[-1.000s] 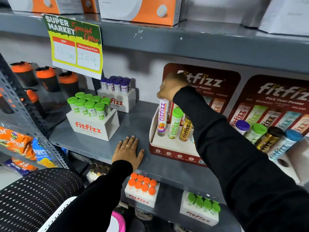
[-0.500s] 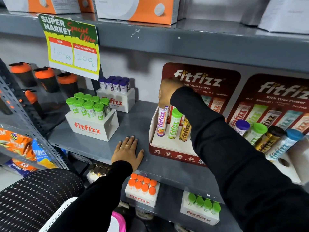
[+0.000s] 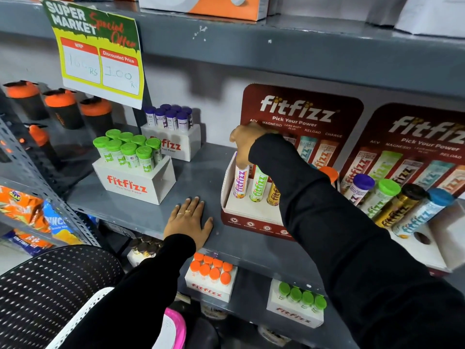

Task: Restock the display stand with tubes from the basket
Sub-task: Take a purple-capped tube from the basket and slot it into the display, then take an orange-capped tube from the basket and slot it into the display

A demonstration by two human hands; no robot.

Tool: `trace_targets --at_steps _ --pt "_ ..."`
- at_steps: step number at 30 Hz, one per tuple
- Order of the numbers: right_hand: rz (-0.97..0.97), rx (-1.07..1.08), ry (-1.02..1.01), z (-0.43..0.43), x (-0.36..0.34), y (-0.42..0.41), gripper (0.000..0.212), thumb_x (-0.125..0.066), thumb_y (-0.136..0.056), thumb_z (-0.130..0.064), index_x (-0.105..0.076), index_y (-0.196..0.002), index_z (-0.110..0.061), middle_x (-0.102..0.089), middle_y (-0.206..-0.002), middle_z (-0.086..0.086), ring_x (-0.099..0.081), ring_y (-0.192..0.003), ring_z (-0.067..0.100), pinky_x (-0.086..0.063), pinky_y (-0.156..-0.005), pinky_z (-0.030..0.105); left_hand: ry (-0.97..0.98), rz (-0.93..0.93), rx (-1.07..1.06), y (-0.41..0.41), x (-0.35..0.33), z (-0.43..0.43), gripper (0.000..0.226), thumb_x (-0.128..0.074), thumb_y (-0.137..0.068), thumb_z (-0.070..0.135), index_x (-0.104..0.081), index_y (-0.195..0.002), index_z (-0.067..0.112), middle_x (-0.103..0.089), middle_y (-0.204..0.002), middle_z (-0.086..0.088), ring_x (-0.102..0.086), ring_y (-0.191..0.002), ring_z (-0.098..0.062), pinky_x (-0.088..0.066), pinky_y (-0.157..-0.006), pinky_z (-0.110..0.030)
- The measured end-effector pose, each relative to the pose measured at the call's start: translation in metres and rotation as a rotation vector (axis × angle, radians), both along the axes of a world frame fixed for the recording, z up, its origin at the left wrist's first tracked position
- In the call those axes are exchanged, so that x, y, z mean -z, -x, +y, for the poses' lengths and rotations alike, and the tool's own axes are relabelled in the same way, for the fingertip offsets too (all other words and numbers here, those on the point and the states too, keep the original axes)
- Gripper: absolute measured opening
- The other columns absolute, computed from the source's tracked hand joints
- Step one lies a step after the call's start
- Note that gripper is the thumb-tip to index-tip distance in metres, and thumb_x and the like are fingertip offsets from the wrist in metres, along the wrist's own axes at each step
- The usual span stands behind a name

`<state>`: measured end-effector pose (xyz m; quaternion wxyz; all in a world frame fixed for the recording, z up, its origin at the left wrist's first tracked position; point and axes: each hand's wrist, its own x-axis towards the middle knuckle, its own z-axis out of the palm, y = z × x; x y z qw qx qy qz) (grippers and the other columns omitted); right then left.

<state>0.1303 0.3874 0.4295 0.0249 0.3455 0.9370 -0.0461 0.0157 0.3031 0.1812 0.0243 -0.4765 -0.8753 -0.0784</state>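
Note:
A dark red fitfizz display stand (image 3: pixel 254 222) sits on the grey shelf (image 3: pixel 141 212). My right hand (image 3: pixel 245 144) grips the top of a white tube with purple lettering (image 3: pixel 241 183), which stands in the stand's leftmost slot. Beside it stand a green tube (image 3: pixel 258 186) and a gold tube (image 3: pixel 273 195); my sleeve hides the slots further right. My left hand (image 3: pixel 188 221) lies flat on the shelf, fingers spread, left of the stand. A black perforated basket (image 3: pixel 50 285) shows at the bottom left; its contents are hidden.
A second stand (image 3: pixel 442 243) on the right holds purple, green, gold and blue tubes. White boxes of green-capped (image 3: pixel 136 182) and purple-capped tubes (image 3: pixel 173 142) stand to the left. A price sign (image 3: pixel 100 54) hangs from the upper shelf. Orange-lidded shakers (image 3: pixel 63 109) are far left.
My right hand has lowered the purple-lettered tube down into the leftmost slot of the stand. My left hand has stayed flat on the shelf.

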Motion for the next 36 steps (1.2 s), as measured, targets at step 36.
trace_targets --at_steps 36 --pt "-0.550 -0.661 0.046 -0.254 0.421 0.188 0.040 -0.036 -0.101 -0.008 -0.035 -0.140 0.004 -0.041 -0.145 0.019 -0.046 -0.129 0.034 -0.045 -0.100 0.041 0.047 -0.315 -0.620 -0.043 0.254 -0.297 0.057 -0.021 -0.096 0.035 -0.048 -0.129 -0.002 -0.045 -0.138 -0.018 -0.041 -0.127 -0.036 -0.020 -0.106 -0.045"
